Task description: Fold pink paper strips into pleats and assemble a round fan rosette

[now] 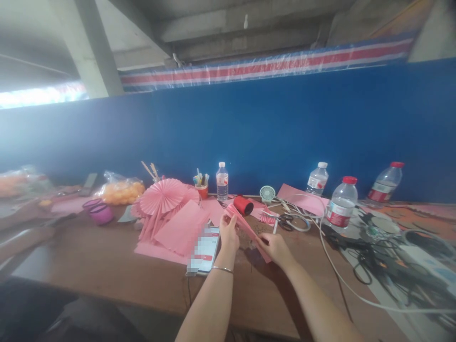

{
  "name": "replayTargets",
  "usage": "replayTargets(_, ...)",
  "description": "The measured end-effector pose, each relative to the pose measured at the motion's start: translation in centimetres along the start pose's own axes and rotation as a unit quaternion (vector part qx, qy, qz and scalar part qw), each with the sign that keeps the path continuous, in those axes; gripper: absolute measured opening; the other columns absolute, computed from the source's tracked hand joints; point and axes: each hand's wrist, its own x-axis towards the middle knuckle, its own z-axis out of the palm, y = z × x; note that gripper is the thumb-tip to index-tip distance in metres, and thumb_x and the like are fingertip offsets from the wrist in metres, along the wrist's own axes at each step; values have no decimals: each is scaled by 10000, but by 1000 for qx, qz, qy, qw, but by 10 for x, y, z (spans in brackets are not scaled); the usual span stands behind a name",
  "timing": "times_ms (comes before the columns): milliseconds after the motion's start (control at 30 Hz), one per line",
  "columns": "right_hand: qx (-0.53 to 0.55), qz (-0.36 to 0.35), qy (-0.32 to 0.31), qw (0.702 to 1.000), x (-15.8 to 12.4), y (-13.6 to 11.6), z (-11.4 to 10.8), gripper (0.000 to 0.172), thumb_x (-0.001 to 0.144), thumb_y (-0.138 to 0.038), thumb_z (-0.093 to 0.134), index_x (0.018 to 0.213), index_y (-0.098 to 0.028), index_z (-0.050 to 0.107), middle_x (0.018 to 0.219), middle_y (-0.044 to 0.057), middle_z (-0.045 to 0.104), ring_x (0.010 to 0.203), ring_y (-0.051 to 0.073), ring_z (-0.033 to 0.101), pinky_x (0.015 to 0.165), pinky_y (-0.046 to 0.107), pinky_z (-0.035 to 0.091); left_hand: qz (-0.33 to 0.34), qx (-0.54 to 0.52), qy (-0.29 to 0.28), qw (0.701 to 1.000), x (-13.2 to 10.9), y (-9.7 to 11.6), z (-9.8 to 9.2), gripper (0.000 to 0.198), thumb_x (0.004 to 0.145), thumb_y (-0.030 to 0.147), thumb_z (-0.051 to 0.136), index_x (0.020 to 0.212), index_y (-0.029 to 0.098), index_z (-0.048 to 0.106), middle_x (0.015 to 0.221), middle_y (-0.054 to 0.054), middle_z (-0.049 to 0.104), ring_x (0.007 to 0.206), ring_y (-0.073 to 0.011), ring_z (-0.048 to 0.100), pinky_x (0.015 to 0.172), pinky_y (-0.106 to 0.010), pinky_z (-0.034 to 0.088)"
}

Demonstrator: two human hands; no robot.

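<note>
Both my hands pinch one pleated pink paper strip over the brown wooden table (89,266) — left hand (228,233) at its far end, right hand (276,247) at its near end; I'd keep folds even — creases tight.

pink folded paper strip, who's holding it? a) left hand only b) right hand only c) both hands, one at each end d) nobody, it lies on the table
c: the left hand pinches the upper end of the pink folded paper strip and the right hand grips its lower end, above the wooden table.
</note>
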Motion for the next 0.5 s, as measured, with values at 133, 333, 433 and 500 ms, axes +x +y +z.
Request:
replayTargets(133, -16, -8, -2, 1000, -1, 0, -1, 354, 814, -375, 357, 688, -186, 628, 627, 36, 633, 578, 149, 553, 528, 214, 314, -9, 23, -30, 999, -2, 5, 2, 248, 607, 287, 662, 788, 158, 552, 686, 15, 565, 536, -48, 509, 517, -163, 358)
replayTargets(333, -15, -5, -5, 1000, -1, -2, -3, 358, 813, -376, 355, 677, -186, 626, 635, 47, 634, 591, 155, 553, 531, 218, 316, -34, -38, -11, 999, -2, 13, 6, 264, 553, 261, 698, 760, 145, 582, 673, 1, 605, 568, -66, 542, 551, -172, 379)
replayTargets(433, -4, -7, -7, 1000, -1, -3, -3, 355, 814, -377, 356, 690, -187, 629, 641, 43, 636, 591, 153, 551, 540, 217, 324, -41, -55, 10, 998, -2, 13, 5, 271, 528, 233, 715, 748, 137, 590, 675, -9, 618, 589, -79, 558, 572, -183, 390)
replayTargets(500, 4, -12, -8, 1000, -1, -4, -3, 353, 817, -372, 353, 707, -187, 633, 650, 40, 639, 594, 151, 553, 551, 216, 332, -42, -44, 33, 998, -1, 12, 4, 278, 512, 220, 724, 741, 135, 592, 656, -2, 614, 542, -69, 543, 531, -175, 373)
